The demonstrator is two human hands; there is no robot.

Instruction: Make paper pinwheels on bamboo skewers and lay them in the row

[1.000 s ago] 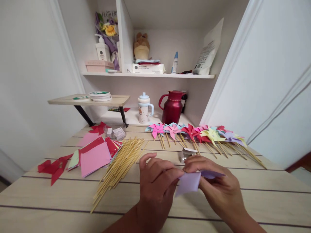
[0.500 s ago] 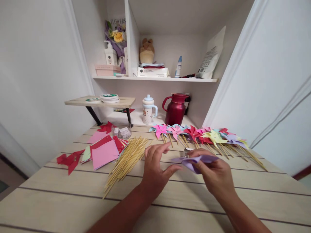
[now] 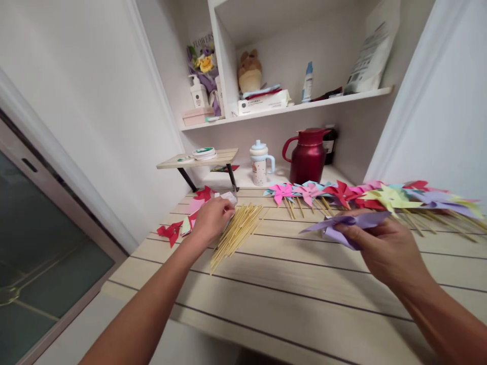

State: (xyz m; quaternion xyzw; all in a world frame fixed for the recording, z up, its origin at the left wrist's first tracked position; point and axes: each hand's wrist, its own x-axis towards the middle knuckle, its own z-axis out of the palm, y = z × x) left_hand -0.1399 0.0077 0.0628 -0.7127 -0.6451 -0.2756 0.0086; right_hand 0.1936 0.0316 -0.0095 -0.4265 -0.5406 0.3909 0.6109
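My right hand (image 3: 384, 248) is closed on a folded purple paper pinwheel (image 3: 350, 225), held flat above the wooden table (image 3: 304, 284). My left hand (image 3: 211, 218) reaches out to the left, fingers curled over the stack of red and pink paper squares (image 3: 192, 215), beside a small clear box (image 3: 229, 196). I cannot make out whether it holds anything. A bundle of bamboo sticks (image 3: 238, 233) lies just right of that hand. A row of finished pinwheels on sticks (image 3: 365, 197) runs along the far side of the table.
Red paper scraps (image 3: 170, 232) lie near the table's left edge. Behind stand a white sippy cup (image 3: 259, 163), a red thermos jug (image 3: 307, 156) and a small raised shelf (image 3: 198, 159) with plates. A wall shelf (image 3: 285, 107) holds bottles and a plush toy. A glass door (image 3: 38, 243) is at left.
My left hand left the purple paper and stretched out left to the paper stack and box. My right hand kept the pinwheel and turned it flat. The view swung left.
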